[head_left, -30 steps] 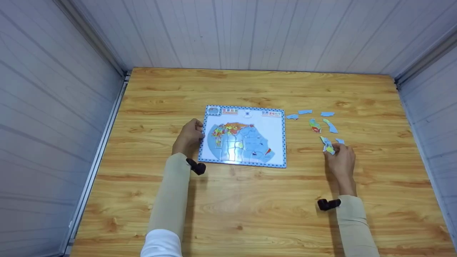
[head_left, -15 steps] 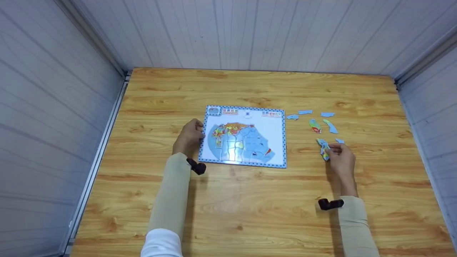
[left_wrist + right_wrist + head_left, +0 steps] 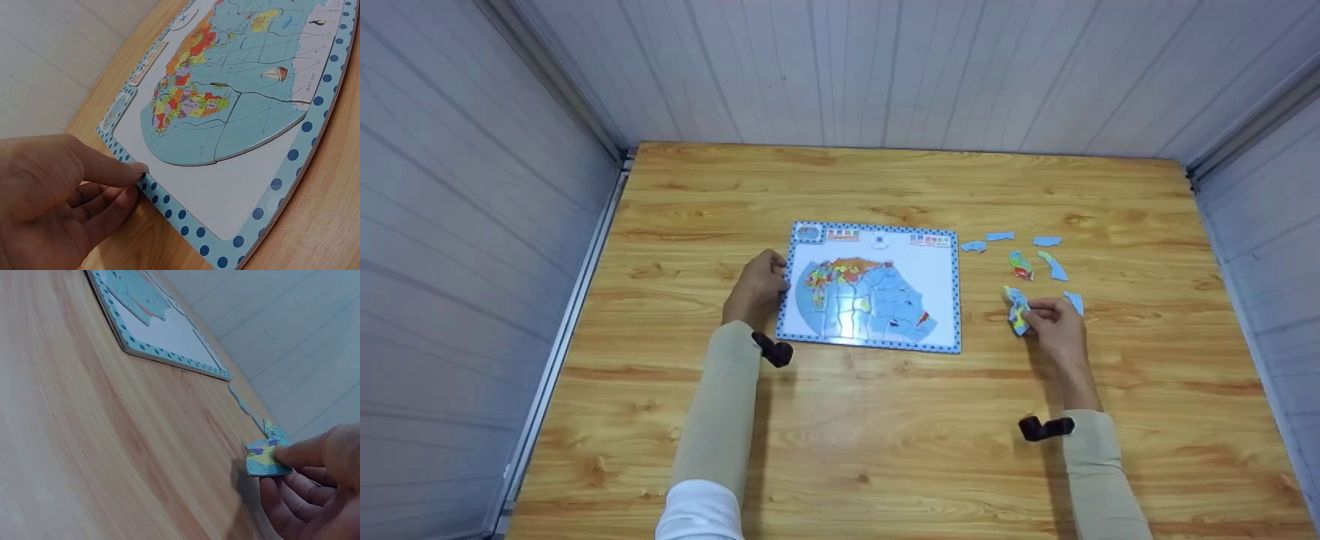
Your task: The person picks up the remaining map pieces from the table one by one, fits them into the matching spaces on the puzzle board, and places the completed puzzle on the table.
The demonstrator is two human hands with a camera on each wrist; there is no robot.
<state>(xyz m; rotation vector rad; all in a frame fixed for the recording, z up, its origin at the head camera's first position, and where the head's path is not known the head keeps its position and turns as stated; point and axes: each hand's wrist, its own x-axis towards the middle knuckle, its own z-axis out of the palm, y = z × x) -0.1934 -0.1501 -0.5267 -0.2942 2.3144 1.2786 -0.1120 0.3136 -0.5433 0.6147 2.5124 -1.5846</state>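
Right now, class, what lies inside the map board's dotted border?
Joined map pieces lie on the puzzle board, with printed labels along its far edge and bare white between. The board's surface beneath the pieces is covered.

Warm yellow-brown table (image 3: 855, 420), wood-look top. Has streaky grain running mostly side to side, plus a few dark knots. Beyond the far edge, a pale back wall (image 3: 855, 67) with up-and-down stripes and a tiny dark speck. Pretty similar panelling on the left wall (image 3: 472, 262) and right wall (image 3: 1271, 202), kinda bluish-grey. Also got a left corner strip (image 3: 556, 75), a right corner strip (image 3: 1252, 112), and a metal rail (image 3: 562, 352) along the table's left side.
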